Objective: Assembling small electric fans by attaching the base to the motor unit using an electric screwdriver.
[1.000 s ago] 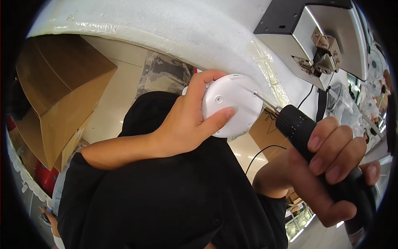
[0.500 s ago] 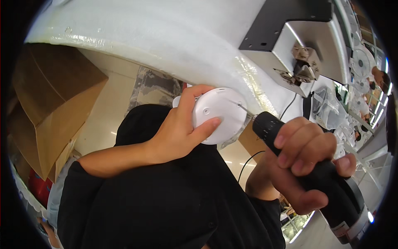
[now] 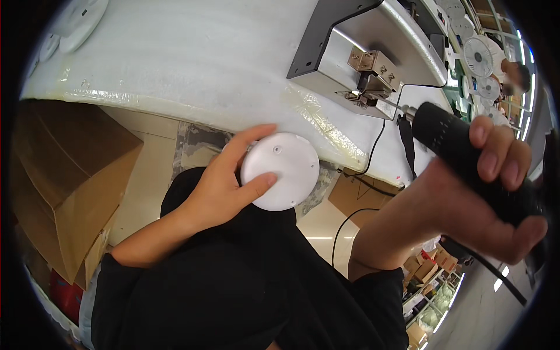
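My left hand (image 3: 216, 189) grips a round white plastic cover (image 3: 291, 181) over my lap, its thumb pressed on the face. A few small screw holes show in that face. Raised at the right, my right hand (image 3: 487, 192) is wrapped round a black electric screwdriver (image 3: 446, 131). The bit of this screwdriver points left and reaches the metal outlet (image 3: 373, 87) of a grey and black box-shaped machine, which looks like a screw feeder (image 3: 385, 35). Whether a screw sits on the bit is too small to tell.
The white-covered table (image 3: 192, 70) has a taped front edge. White round parts (image 3: 84, 23) lie at its far left. An open cardboard box (image 3: 87, 169) stands left of my lap. Black cables (image 3: 373, 157) hang at the right. White fans (image 3: 478, 57) and a person (image 3: 514, 76) are farther off.
The screwdriver has left the white cover and moved up and right, its bit now at the machine's outlet. My left hand keeps the cover, with its face turned slightly. The view has shifted.
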`<action>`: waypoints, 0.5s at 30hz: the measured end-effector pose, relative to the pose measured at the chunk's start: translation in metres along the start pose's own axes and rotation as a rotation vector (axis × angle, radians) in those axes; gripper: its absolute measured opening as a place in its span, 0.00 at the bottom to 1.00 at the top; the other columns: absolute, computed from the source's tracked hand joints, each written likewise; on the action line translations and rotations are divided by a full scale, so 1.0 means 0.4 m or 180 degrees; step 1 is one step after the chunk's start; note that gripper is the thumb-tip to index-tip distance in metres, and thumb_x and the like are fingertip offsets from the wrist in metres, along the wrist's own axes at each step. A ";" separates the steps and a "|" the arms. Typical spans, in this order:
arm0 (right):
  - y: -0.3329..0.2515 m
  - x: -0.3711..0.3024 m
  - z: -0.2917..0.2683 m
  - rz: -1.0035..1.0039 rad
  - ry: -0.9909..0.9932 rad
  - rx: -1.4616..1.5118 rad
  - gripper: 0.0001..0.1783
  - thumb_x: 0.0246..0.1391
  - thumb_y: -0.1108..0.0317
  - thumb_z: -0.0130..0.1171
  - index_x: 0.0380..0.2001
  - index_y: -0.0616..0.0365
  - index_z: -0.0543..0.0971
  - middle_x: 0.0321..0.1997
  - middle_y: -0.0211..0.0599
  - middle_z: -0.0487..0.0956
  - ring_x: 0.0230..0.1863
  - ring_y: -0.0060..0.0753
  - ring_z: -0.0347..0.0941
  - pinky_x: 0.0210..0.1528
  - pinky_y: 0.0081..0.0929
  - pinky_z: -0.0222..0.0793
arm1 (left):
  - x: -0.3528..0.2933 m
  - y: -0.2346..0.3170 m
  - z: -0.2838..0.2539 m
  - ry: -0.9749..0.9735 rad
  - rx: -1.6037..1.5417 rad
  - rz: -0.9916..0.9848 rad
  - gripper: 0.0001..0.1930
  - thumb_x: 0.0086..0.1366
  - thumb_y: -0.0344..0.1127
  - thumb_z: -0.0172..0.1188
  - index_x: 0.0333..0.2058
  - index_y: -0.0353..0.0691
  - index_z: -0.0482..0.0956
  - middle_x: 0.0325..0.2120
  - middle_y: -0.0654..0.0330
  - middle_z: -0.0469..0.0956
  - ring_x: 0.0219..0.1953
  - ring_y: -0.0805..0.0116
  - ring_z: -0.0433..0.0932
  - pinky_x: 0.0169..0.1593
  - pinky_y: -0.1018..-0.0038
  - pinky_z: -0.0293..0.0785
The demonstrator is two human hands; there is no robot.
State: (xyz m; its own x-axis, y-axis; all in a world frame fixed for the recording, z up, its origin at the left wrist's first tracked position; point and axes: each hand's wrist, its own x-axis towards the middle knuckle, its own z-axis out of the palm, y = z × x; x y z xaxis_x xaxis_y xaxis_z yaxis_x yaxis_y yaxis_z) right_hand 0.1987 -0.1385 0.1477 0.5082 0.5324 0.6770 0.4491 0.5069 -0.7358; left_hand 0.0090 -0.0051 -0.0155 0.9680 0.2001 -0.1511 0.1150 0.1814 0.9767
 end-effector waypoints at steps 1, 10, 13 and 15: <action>0.005 0.004 -0.001 0.0050 0.0007 -0.0083 0.29 0.55 0.33 0.45 0.42 0.47 0.69 0.27 0.24 0.72 0.24 0.22 0.70 0.31 0.26 0.71 | 0.000 -0.001 -0.001 0.0004 -0.0004 -0.0008 0.27 0.62 0.31 0.58 0.60 0.40 0.62 0.50 0.49 0.72 0.45 0.58 0.75 0.47 0.69 0.73; 0.009 -0.008 0.008 0.0633 0.0008 0.0181 0.29 0.52 0.41 0.54 0.53 0.44 0.71 0.28 0.25 0.72 0.24 0.22 0.69 0.33 0.31 0.69 | 0.034 0.012 0.002 0.0040 0.0435 0.0016 0.21 0.65 0.33 0.54 0.57 0.39 0.69 0.46 0.53 0.78 0.35 0.66 0.78 0.40 0.75 0.74; -0.022 -0.054 0.077 0.0990 0.0611 0.0289 0.29 0.54 0.43 0.59 0.53 0.45 0.69 0.29 0.28 0.73 0.24 0.26 0.70 0.34 0.32 0.69 | 0.041 0.024 0.003 -0.0014 0.0287 -0.0275 0.21 0.65 0.30 0.53 0.57 0.38 0.70 0.48 0.53 0.77 0.40 0.66 0.77 0.45 0.75 0.73; 0.006 -0.072 0.072 0.0913 0.0135 0.0427 0.37 0.48 0.43 0.57 0.59 0.49 0.67 0.26 0.22 0.72 0.23 0.17 0.68 0.32 0.25 0.66 | 0.046 0.027 0.005 -0.0125 0.0125 -0.0502 0.21 0.64 0.27 0.53 0.57 0.37 0.70 0.50 0.52 0.76 0.45 0.66 0.75 0.49 0.75 0.72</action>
State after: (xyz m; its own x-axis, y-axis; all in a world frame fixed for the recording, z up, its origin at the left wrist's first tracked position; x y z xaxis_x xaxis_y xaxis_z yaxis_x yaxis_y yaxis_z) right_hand 0.1640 -0.1329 0.1270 0.6315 0.6393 0.4387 0.1835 0.4266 -0.8856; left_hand 0.0286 -0.0013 -0.0073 0.9452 0.1341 -0.2976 0.2740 0.1696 0.9467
